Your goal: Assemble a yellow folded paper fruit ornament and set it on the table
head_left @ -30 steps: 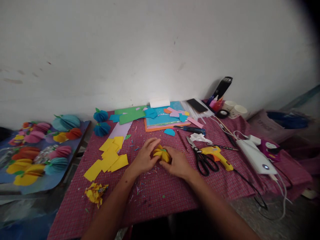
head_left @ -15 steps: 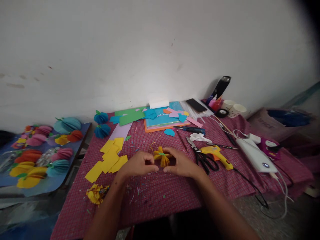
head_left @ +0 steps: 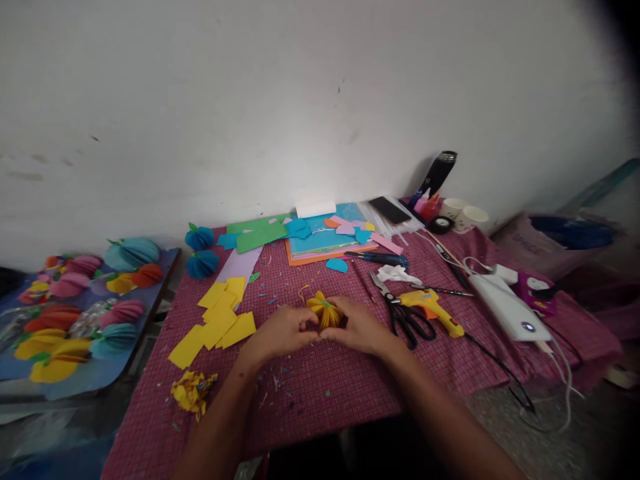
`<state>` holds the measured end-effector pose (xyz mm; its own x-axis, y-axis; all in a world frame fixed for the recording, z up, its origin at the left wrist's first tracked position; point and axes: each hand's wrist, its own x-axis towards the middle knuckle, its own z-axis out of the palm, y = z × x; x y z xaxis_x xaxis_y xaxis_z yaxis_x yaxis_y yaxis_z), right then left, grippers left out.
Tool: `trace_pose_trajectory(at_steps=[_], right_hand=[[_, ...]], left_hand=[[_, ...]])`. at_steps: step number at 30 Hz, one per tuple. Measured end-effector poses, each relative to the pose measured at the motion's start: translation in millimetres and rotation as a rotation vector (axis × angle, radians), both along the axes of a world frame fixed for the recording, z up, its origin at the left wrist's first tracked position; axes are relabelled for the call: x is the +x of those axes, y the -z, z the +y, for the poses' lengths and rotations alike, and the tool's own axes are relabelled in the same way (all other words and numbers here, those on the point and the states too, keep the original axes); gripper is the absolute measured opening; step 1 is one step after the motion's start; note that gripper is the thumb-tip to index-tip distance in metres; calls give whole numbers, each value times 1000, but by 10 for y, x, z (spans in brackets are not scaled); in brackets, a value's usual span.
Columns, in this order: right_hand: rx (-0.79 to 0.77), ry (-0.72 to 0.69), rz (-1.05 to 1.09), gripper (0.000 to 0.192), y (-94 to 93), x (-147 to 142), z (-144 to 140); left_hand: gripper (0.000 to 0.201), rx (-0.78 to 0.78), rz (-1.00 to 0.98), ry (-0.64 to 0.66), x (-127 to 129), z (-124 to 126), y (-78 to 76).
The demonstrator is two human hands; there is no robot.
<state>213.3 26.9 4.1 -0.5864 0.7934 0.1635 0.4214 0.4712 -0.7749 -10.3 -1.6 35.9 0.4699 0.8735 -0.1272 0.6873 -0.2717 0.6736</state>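
A yellow folded-paper ball with a small green leaf (head_left: 324, 311) sits on the red checked tablecloth (head_left: 320, 387) in the middle of the table. My left hand (head_left: 280, 331) pinches its left side and my right hand (head_left: 361, 327) pinches its right side, fingertips meeting just below it. Both hands rest low on the cloth. The lower half of the paper ball is hidden behind my fingers.
Yellow paper rectangles (head_left: 216, 317) lie left of my hands, crumpled yellow scraps (head_left: 193, 389) nearer the front-left edge. Black scissors (head_left: 403, 316) and a yellow glue gun (head_left: 433, 308) lie to the right, a white power bank (head_left: 507, 308) beyond. Coloured paper sheets (head_left: 320, 237) and two blue paper balls (head_left: 201, 250) sit at the back. Finished paper balls (head_left: 75, 307) fill a board at left.
My hands first covered the yellow paper ball, then drew apart toward me leaving it exposed, and now have closed in on its two sides again.
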Motion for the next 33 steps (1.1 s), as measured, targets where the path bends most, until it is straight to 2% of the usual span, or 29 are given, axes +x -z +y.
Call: trace_pose_trajectory(at_steps=[5, 9, 24, 30, 33], right_hand=[[44, -45, -9, 46, -9, -26, -4], [46, -50, -4, 44, -35, -5, 3], [-33, -33, 15, 29, -101, 74, 31], [-44, -15, 53, 29, -102, 78, 31], [9, 23, 58, 38, -76, 65, 31]], left_hand=[[15, 67, 2, 33, 2, 28, -9], [20, 63, -7, 47, -57, 58, -7], [26, 107, 10, 1, -154, 107, 12], [22, 228, -5, 7, -169, 147, 104], [19, 227, -21, 2, -150, 150, 124]])
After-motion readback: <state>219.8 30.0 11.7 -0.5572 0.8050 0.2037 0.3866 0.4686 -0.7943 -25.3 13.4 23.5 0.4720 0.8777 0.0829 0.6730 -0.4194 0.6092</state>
